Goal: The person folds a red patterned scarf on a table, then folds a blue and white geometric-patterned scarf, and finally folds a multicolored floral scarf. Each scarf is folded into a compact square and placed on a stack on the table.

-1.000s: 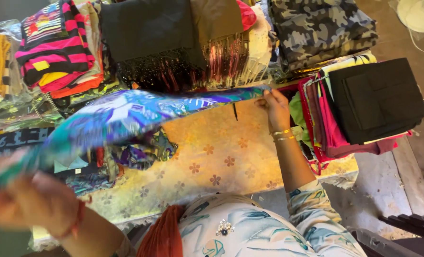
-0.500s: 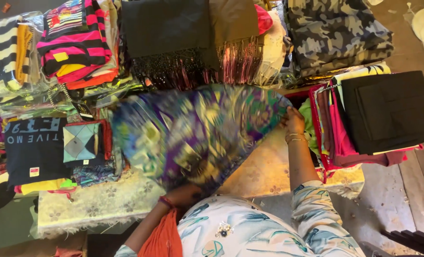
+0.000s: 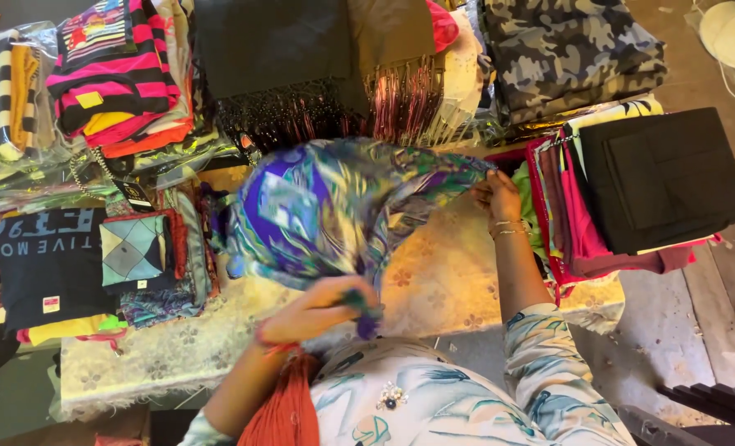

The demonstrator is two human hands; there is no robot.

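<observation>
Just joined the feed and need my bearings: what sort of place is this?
Probably a clothing or fabric stall. Folded garments are stacked all around: a camouflage pile, a black folded stack, striped knitwear in clear bags. The person's left hand and right hand hold a purple patterned scarf over a lace-covered table.

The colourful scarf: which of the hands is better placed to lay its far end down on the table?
The right hand: it grips the scarf at its far corner, over the table. The left hand is near the body.
</observation>
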